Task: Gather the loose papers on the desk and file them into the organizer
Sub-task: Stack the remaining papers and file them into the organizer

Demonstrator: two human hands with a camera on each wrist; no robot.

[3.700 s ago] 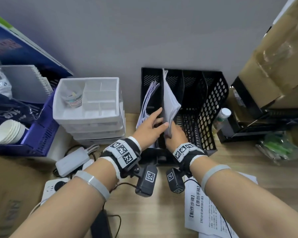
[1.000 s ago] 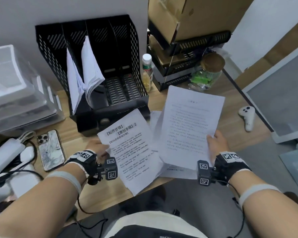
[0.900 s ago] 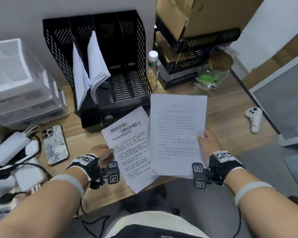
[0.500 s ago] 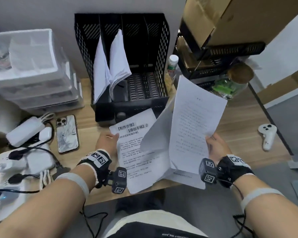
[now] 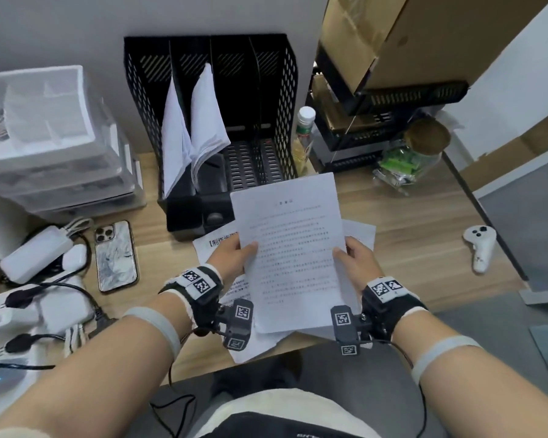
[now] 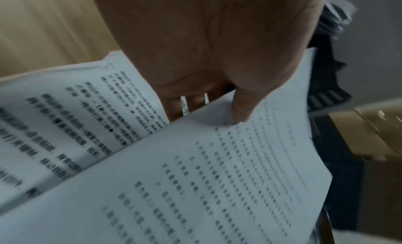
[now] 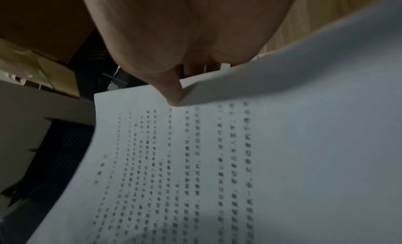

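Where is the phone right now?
In the head view the phone lies flat on the left part of the wooden desk, between the white charger and the black organizer.

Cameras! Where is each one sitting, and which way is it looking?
Head: worn on the head, looking down at the desk, organizer, both forearms, the left hand and right hand.
Left wrist: on the left wrist, looking along the palm at the thumb pinching the printed sheet.
Right wrist: on the right wrist, showing palm and thumb on the same sheet.
Shared: all three see that sheet.
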